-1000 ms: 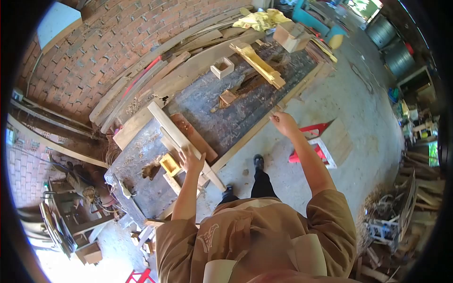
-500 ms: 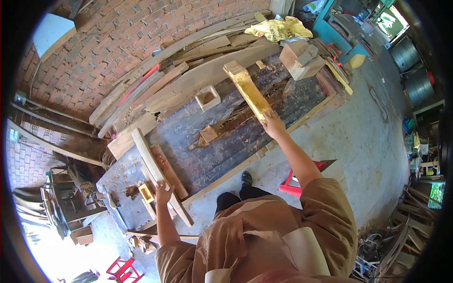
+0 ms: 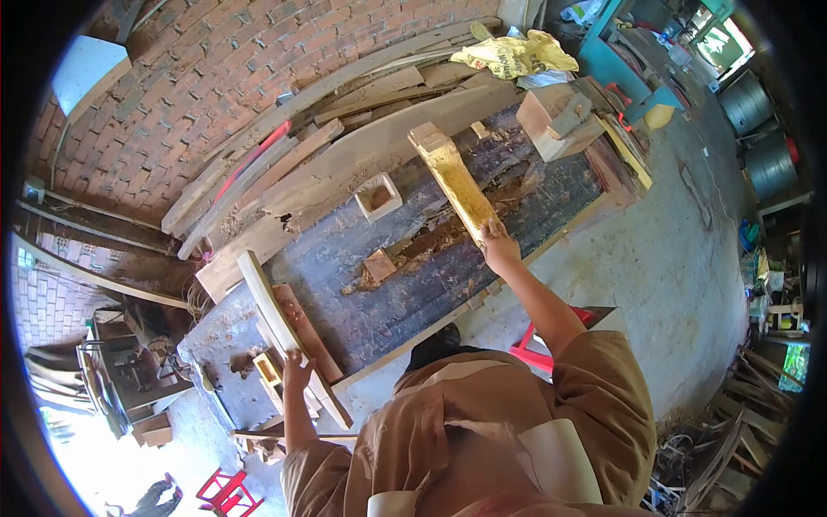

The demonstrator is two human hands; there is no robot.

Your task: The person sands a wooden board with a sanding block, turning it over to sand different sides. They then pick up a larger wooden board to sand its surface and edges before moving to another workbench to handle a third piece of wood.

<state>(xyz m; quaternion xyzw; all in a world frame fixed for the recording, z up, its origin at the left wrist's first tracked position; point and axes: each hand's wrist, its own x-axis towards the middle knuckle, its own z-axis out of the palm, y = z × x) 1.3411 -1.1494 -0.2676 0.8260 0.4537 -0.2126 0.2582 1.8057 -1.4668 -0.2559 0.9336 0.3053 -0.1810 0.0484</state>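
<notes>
My right hand (image 3: 500, 250) is closed on the near end of a long wooden block (image 3: 458, 185) with a yellow, hollowed-out face, which lies slantwise across the dark workbench (image 3: 413, 297). On the left, my left hand (image 3: 297, 370) grips a long, slightly curved pale wood piece (image 3: 272, 306) near its lower end. Beside that piece lies a flat reddish board (image 3: 303, 326). A small yellow hollow block (image 3: 268, 370) sits just left of my left hand. Between the two long pieces are a square hollow wooden block (image 3: 379, 197) and a small brown wood block (image 3: 379, 264).
A large wood block (image 3: 558, 125) stands at the bench's far right end, near a yellow sack (image 3: 517, 53). Long planks (image 3: 345, 138) lean along the brick wall (image 3: 198, 95). A red stool (image 3: 527, 349) stands by my right side; another red stool (image 3: 231, 491) is lower left.
My body has come closer to the bench, covering more of my feet. The view has shifted slightly. Both hands stay on the same wood pieces.
</notes>
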